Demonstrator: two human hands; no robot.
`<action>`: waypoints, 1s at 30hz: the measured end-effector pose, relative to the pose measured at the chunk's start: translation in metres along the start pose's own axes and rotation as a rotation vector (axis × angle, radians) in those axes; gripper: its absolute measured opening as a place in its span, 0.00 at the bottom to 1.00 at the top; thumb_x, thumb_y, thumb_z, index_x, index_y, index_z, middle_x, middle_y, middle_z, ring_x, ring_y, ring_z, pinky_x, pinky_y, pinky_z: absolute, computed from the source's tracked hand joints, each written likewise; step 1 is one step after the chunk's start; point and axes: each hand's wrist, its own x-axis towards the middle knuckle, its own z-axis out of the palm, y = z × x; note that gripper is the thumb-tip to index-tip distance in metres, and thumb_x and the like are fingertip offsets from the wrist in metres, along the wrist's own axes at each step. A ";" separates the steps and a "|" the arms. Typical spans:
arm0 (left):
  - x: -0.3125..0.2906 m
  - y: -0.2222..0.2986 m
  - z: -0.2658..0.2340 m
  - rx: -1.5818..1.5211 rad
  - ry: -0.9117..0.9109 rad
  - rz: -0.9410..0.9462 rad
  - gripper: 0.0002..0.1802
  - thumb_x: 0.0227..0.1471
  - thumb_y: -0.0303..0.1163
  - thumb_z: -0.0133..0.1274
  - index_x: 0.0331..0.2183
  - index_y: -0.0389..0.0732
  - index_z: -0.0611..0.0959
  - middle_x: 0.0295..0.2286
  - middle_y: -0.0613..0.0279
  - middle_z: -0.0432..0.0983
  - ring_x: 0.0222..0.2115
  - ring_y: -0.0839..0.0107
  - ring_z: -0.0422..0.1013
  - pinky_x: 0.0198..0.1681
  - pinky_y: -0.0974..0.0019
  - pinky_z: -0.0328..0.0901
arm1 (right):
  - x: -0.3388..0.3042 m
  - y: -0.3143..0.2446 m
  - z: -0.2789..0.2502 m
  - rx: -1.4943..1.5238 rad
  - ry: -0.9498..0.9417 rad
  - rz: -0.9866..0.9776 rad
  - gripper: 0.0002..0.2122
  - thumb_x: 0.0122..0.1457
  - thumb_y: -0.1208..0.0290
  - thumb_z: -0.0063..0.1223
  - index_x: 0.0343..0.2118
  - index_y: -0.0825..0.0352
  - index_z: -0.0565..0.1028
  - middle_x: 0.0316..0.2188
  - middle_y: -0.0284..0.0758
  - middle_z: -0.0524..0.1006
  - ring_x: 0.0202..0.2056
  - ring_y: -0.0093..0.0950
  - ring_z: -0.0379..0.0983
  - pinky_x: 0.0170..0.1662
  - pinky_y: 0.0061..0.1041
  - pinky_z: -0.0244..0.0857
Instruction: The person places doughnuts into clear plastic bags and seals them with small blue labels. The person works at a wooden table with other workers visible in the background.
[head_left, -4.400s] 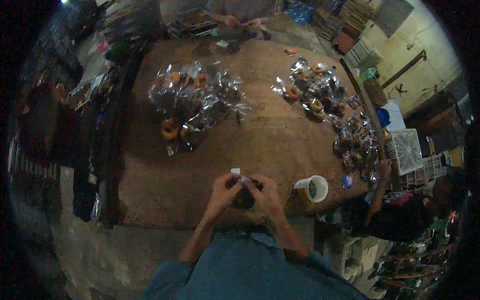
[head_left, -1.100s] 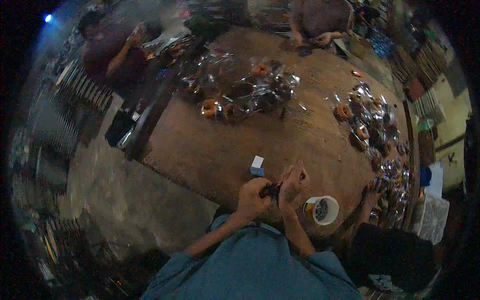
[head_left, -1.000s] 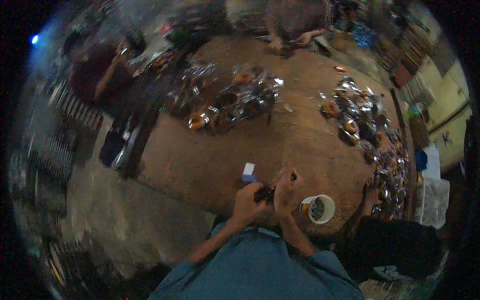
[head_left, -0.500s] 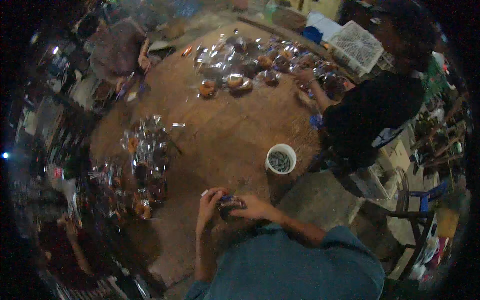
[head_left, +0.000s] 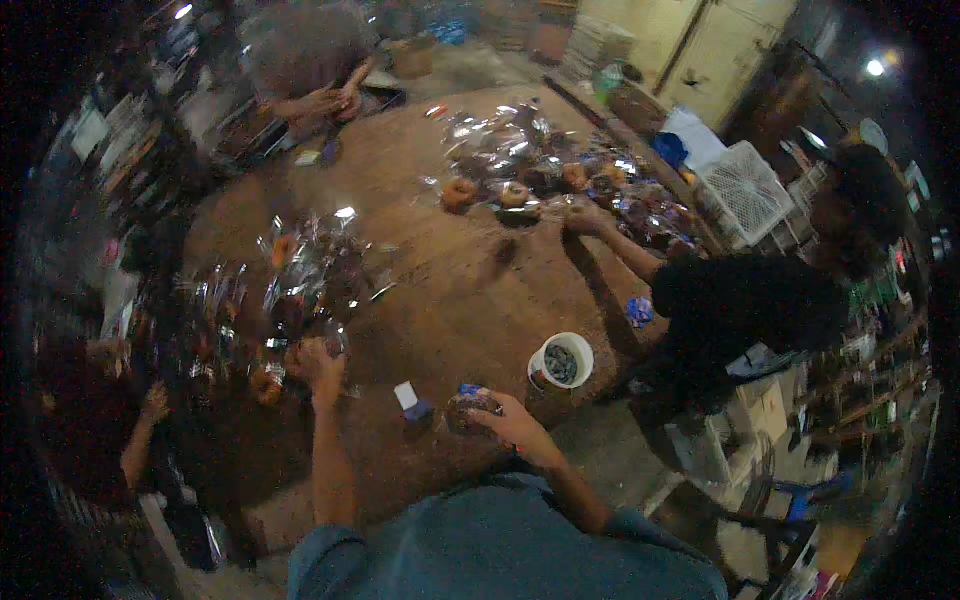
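My right hand (head_left: 512, 422) is closed around a small dark round item in clear wrap (head_left: 472, 408), with a bit of blue on its top. My left hand (head_left: 320, 368) reaches to the near edge of a pile of shiny clear-wrapped items (head_left: 315, 270) on the left of the brown table (head_left: 450, 300). Blur hides whether its fingers grip one of them. Between my hands lie a small white piece (head_left: 405, 396) and a dark blue piece (head_left: 418, 411) beside it.
A white bucket (head_left: 587, 345) with small grey pieces stands right of my right hand. More wrapped brown and dark round items (head_left: 515, 165) are heaped at the far side. A person in black (head_left: 750, 310) reaches in from the right; other people are far left and left.
My hands have parted. The left went from the wrapped item to the left pile; the right keeps the item. A white and a blue piece now lie on the table. The view has shifted.
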 end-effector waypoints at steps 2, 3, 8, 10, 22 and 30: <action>-0.024 0.021 -0.017 -0.322 0.038 -0.063 0.41 0.44 0.36 0.69 0.56 0.32 0.71 0.52 0.45 0.70 0.51 0.50 0.68 0.56 0.52 0.64 | 0.016 0.003 -0.007 -0.086 -0.044 -0.027 0.25 0.60 0.56 0.62 0.55 0.68 0.75 0.42 0.35 0.81 0.43 0.27 0.76 0.48 0.27 0.70; -0.034 0.034 -0.032 -0.519 0.018 -0.096 0.39 0.44 0.35 0.69 0.56 0.32 0.72 0.51 0.47 0.71 0.50 0.53 0.70 0.54 0.53 0.66 | 0.026 0.001 -0.005 -0.138 -0.055 -0.090 0.26 0.61 0.53 0.62 0.56 0.66 0.75 0.41 0.37 0.81 0.44 0.30 0.77 0.49 0.29 0.70; -0.110 0.106 -0.128 -1.242 -0.346 -0.496 0.30 0.45 0.27 0.69 0.50 0.33 0.77 0.46 0.55 0.78 0.43 0.67 0.76 0.44 0.62 0.73 | 0.063 -0.061 -0.072 0.382 0.240 -0.145 0.22 0.62 0.57 0.60 0.53 0.68 0.75 0.39 0.33 0.80 0.33 0.20 0.74 0.29 0.24 0.71; -0.146 0.132 -0.157 -1.273 -0.339 -0.410 0.29 0.46 0.28 0.69 0.49 0.34 0.77 0.44 0.57 0.78 0.42 0.68 0.76 0.45 0.62 0.73 | 0.072 -0.090 -0.112 1.007 0.115 -0.350 0.20 0.64 0.55 0.57 0.49 0.67 0.76 0.35 0.31 0.79 0.25 0.18 0.70 0.25 0.24 0.70; -0.178 0.238 -0.148 -1.330 -0.155 -0.559 0.25 0.56 0.32 0.63 0.51 0.34 0.75 0.43 0.54 0.79 0.46 0.66 0.76 0.47 0.62 0.72 | 0.074 -0.033 -0.005 0.157 -0.329 -0.403 0.16 0.62 0.58 0.61 0.44 0.65 0.81 0.38 0.33 0.82 0.40 0.26 0.76 0.46 0.30 0.71; -0.161 0.246 -0.150 -1.016 -0.311 -0.678 0.25 0.65 0.44 0.51 0.52 0.33 0.76 0.47 0.54 0.78 0.46 0.66 0.75 0.45 0.63 0.71 | 0.028 -0.057 -0.009 -0.244 0.332 -0.637 0.16 0.54 0.66 0.68 0.42 0.67 0.76 0.36 0.40 0.79 0.37 0.38 0.78 0.42 0.32 0.71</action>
